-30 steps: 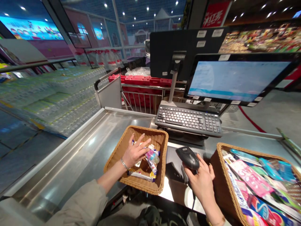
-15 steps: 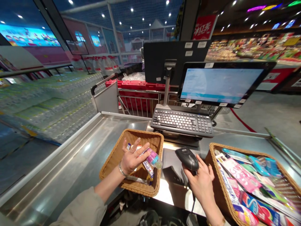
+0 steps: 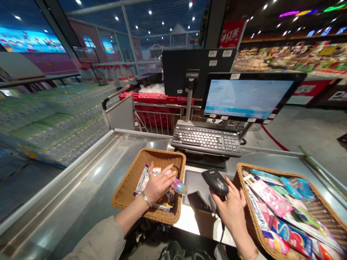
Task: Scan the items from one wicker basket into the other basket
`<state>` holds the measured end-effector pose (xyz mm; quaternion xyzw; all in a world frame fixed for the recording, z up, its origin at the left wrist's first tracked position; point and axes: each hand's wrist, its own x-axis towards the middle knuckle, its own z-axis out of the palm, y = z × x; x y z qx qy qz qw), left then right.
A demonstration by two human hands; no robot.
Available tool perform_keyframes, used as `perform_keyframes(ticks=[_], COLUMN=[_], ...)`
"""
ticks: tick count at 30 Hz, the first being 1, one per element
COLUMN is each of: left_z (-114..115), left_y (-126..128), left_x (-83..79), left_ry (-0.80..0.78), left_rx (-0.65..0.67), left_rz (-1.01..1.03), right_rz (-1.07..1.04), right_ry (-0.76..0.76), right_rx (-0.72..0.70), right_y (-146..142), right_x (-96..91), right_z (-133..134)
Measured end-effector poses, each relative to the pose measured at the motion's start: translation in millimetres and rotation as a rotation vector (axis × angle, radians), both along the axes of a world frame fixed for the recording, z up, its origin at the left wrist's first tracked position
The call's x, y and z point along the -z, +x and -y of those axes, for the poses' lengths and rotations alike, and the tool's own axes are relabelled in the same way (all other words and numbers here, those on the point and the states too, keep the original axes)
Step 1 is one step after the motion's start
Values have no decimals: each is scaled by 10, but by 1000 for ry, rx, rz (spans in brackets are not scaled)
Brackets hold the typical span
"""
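Observation:
Over the left wicker basket [image 3: 127, 173] my left hand [image 3: 159, 185] reaches palm down, its fingers stretched out and apart. A small bottle [image 3: 179, 186] in purple and blue, with a clear rounded end, lies by its fingertips at the basket's right side; the fingers partly cover it. Slim wrapped bars [image 3: 141, 180] and other small packets lie in that basket, some hidden beneath the hand. My right hand [image 3: 230, 202] is closed around a black handheld barcode scanner [image 3: 215, 181], held above the counter between the two baskets.
On the right stands a second wicker basket [image 3: 241, 191], filled with toothpaste boxes and colourful packets. A keyboard [image 3: 207, 139] and a lit monitor [image 3: 248, 96] stand behind the scanner. The steel counter [image 3: 92, 184] has a raised rim; a cart [image 3: 159, 112] stands beyond it.
My left hand has lowered into the left basket and moved slightly right, uncovering wrapped bars on its left. My right hand keeps the scanner almost in place. The view has shifted slightly.

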<state>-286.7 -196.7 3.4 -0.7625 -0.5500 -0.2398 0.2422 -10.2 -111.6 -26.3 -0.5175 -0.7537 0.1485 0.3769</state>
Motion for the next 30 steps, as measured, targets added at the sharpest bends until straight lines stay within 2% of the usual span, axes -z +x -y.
perform_keyframes(ticks=[4,14,21,30], left_z=[-1,3,-5,-55], left_y=[45,84,200,366], left_x=[72,105,135,141], left_ry=[-33,-106,-209,-208], left_rx=[-26,-101,-123,-147], left_rz=[23,-82,-67,-78], right_rz=[-5,-9,9,17], right_ry=[5,-22,-19,-23], right_rx=[-7,2,-6,4], right_y=[20,31,78,102], right_x=[23,-9,12,23], right_z=[2,65,94,137])
